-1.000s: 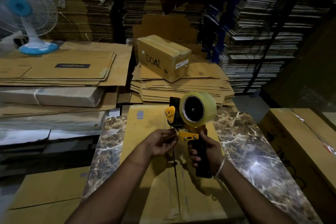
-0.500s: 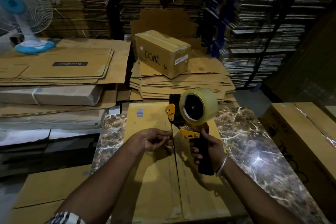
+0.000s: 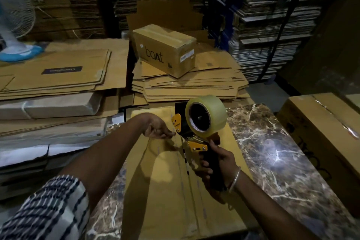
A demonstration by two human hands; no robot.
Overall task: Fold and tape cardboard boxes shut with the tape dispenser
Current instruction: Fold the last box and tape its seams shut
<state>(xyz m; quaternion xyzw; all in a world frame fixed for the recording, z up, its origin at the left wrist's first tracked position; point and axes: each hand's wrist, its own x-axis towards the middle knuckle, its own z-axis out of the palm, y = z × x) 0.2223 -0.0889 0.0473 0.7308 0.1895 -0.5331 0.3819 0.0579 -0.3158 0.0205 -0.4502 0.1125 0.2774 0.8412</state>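
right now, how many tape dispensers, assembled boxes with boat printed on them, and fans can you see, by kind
Black and yellow tape dispenser with a clear tape roll, gripped by the right hand: 1
Assembled brown cardboard box printed boat: 1
White and blue fan: 1
Total: 3

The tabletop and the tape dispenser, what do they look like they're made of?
The tabletop looks like polished marble or a marble-look laminate: dark brown with white veins and a bright glare spot. The tape dispenser, gripped by the right hand, seems to be black plastic at the handle with yellow painted metal plates, one showing screws; its roll is glossy, translucent yellowish plastic tape.
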